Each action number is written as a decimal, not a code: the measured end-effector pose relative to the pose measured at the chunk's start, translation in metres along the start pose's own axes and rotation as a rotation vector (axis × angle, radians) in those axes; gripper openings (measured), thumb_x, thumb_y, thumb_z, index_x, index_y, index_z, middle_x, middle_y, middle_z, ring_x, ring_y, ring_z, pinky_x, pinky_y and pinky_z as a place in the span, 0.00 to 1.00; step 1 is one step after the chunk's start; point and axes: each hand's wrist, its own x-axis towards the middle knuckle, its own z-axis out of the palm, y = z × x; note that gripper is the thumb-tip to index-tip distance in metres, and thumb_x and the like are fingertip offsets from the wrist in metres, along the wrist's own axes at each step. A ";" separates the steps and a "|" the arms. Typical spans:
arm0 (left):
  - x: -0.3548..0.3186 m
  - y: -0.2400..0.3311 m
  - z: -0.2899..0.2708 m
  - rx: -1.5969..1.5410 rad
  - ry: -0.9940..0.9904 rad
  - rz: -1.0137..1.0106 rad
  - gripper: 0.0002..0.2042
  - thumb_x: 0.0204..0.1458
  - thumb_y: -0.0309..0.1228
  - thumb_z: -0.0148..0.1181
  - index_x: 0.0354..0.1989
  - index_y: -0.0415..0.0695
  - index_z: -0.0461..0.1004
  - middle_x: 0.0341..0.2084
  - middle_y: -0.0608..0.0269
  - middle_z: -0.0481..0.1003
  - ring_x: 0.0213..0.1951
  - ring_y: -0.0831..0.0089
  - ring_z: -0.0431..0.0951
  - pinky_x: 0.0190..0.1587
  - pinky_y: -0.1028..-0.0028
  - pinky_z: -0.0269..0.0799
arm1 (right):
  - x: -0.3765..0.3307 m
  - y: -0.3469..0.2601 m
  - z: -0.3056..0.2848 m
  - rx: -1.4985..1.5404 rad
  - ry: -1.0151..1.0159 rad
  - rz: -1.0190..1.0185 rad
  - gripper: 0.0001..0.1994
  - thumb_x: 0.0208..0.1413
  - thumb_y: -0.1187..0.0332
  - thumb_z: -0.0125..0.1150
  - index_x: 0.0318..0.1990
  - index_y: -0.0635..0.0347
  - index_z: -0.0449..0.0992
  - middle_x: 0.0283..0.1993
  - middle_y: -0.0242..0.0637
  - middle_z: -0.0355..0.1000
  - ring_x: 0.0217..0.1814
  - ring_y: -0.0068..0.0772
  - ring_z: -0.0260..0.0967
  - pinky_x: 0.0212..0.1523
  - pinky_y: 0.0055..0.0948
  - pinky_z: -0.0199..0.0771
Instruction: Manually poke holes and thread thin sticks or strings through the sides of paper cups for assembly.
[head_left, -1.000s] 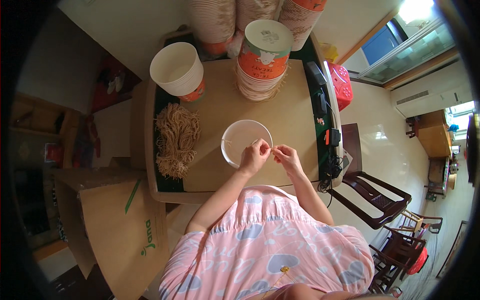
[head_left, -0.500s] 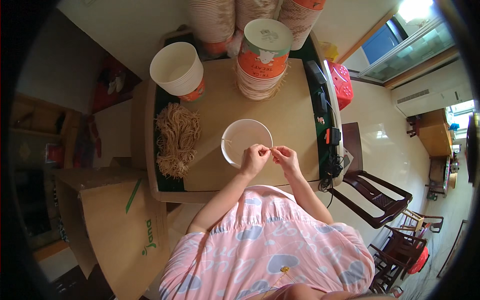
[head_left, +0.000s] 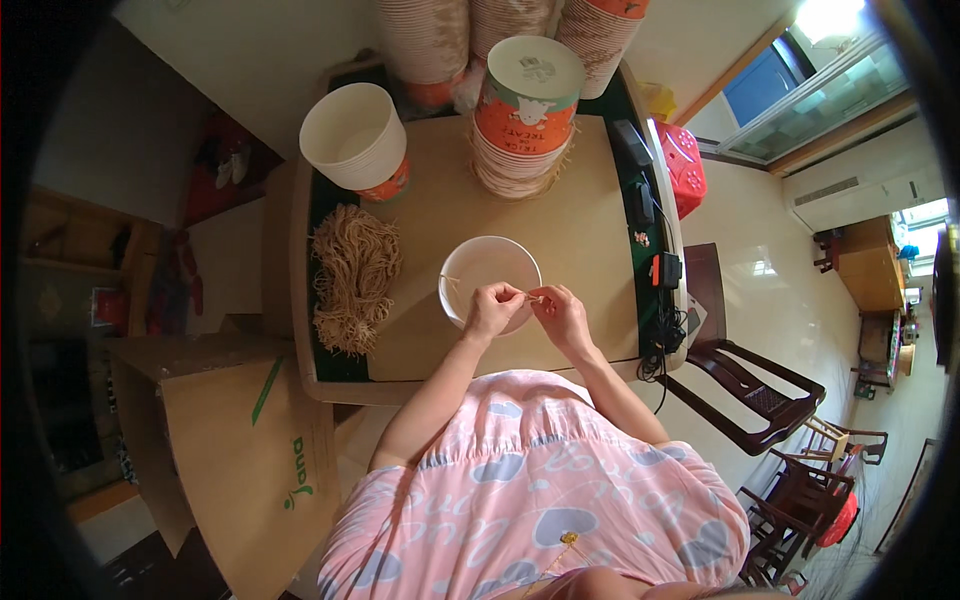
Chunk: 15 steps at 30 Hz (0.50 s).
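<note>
Head view, the only one. Left hand [head_left: 492, 309] and right hand [head_left: 562, 316] sit close together over the near rim of the white bowl [head_left: 478, 266], fingers curled in, fingertips pinched. Between them runs a thin pale strand [head_left: 533, 298], each hand gripping one end; too small to tell what it is made of. Both hands are pinched shut on it, not spread. Left hand overlaps the bowl's rim; contact unclear. Right hand is just beside the bowl, over the tabletop.

The bowl stands on the tan table [head_left: 590, 230], near its front edge, centre. Inside it one short stick-like bit lies at the left wall; hard to make out.

Counts: one white bowl, one open white paper cup [head_left: 352, 135] at the back left, one stack of orange printed cups [head_left: 524, 110] behind the bowl with a lid on top, three more tall cup stacks [head_left: 425, 40] at the far edge, cut off by the frame top. One heap of tan fibres [head_left: 352, 275] lies left of the bowl, well apart from the hands. Dark gadgets and cables [head_left: 660, 270] line the right edge. One cardboard box [head_left: 230, 440] left of the person, below the table. Dark wooden chairs [head_left: 755, 400] on the right, partly cut off.
</note>
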 end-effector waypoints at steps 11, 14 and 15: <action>-0.001 -0.002 0.003 -0.026 -0.037 0.059 0.05 0.48 0.23 0.58 0.32 0.37 0.76 0.23 0.63 0.76 0.25 0.81 0.74 0.27 0.81 0.71 | 0.003 -0.004 -0.002 -0.136 -0.049 -0.051 0.04 0.47 0.70 0.59 0.31 0.58 0.75 0.30 0.38 0.70 0.30 0.38 0.70 0.31 0.33 0.70; -0.002 0.005 0.004 0.094 -0.061 0.054 0.05 0.48 0.23 0.58 0.32 0.38 0.77 0.22 0.65 0.76 0.23 0.82 0.74 0.25 0.81 0.70 | 0.002 -0.005 -0.002 -0.160 -0.039 -0.055 0.04 0.47 0.70 0.59 0.31 0.58 0.76 0.29 0.38 0.69 0.30 0.39 0.70 0.31 0.34 0.70; -0.002 0.006 0.004 0.117 -0.047 0.078 0.04 0.47 0.23 0.58 0.31 0.38 0.77 0.21 0.65 0.76 0.23 0.82 0.73 0.24 0.81 0.70 | 0.002 -0.005 -0.002 -0.157 -0.038 -0.060 0.04 0.47 0.70 0.59 0.30 0.58 0.75 0.29 0.38 0.69 0.30 0.39 0.70 0.31 0.34 0.70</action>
